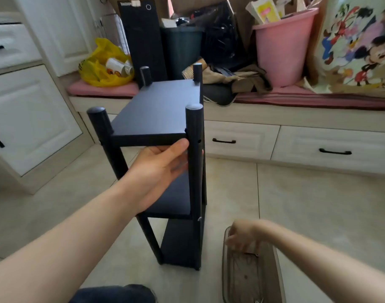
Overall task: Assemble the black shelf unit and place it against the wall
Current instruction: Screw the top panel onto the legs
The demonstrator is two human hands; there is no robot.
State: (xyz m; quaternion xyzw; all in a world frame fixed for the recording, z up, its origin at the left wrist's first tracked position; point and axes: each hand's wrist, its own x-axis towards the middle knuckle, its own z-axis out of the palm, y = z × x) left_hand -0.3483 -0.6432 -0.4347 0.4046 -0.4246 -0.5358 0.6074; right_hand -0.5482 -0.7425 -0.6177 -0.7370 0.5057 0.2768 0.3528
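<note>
Left hand [158, 171] fingers [176, 147] wrap the upright black shelf unit's [158, 106] front post.

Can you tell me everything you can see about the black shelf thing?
The black shelf unit stands upright on the pale tiled floor, in front of a bench with drawers. It has flat matte black boards, one above another, held by four round black posts that stick up past the top board. One post shows small holes. The left hand holds the near right post just under the top board. The right hand is not touching it.
</note>
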